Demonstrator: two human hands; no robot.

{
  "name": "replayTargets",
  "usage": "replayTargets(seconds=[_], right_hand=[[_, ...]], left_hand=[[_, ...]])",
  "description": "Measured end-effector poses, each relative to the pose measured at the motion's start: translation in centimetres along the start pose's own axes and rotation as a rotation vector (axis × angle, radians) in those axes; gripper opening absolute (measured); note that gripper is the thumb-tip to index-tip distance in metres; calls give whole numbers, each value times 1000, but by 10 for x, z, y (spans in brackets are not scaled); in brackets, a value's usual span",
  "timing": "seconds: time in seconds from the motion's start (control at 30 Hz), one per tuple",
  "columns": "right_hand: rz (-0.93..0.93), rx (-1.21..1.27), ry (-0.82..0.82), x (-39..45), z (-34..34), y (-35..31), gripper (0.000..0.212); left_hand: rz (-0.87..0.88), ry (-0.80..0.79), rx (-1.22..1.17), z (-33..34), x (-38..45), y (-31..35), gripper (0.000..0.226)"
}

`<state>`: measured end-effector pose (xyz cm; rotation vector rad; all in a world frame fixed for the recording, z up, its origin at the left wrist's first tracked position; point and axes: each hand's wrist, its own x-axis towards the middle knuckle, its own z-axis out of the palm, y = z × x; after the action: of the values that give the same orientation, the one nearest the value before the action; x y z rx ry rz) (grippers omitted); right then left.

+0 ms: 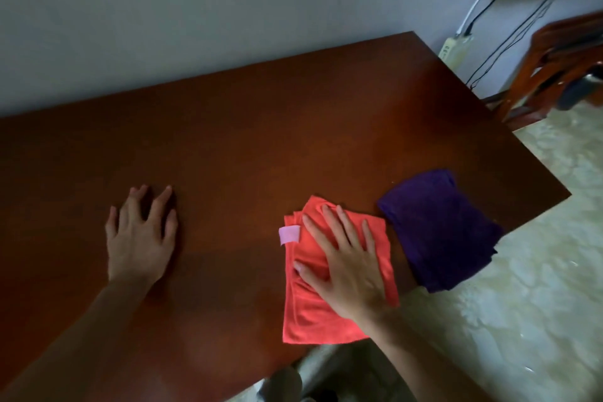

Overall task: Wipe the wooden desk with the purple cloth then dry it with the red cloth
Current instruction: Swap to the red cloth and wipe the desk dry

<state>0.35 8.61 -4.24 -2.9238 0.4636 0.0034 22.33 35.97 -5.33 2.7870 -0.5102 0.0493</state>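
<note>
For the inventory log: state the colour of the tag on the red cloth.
Pale pink, on the red cloth's left edge; the tag shows in the head view.

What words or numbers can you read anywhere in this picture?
None can be read.
The pink tag on the red cloth looks blank.
The power strip on the wall is too blurred to show any marks.

A dark reddish-brown wooden desk (248, 127) is standing against a pale wall, carrying two folded cloths near its right front corner. The red cloth (306, 313), with a pale pink tag, is lying flat by the front edge. Just beside it, the purple cloth (437, 232) is overhanging the desk's edge.
</note>
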Motion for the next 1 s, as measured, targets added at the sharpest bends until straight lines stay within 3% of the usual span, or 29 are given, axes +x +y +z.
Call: replayTargets(seconds=[0.13,0.27,0.4,0.53,0.73,0.83,1.0], right_hand=[[-19,25,106,60,1,9,76],[82,50,148,200,0,30,80],[123,42,121,345,-11,52,86],[83,39,89,426,-20,66,74],[15,28,25,415,-28,72,80],[-25,27,51,364,-31,88,91],[-52,-23,202,255,-25,147,81]], left_hand=[[144,88,-65,14,23,57,51],[128,60,-192,44,69,122,50],[206,11,13,68,83,147,55],[231,5,118,68,80,147,60],[221,-36,97,61,81,147,59],[214,-45,75,60,82,145,59],[170,-77,31,61,79,151,61]])
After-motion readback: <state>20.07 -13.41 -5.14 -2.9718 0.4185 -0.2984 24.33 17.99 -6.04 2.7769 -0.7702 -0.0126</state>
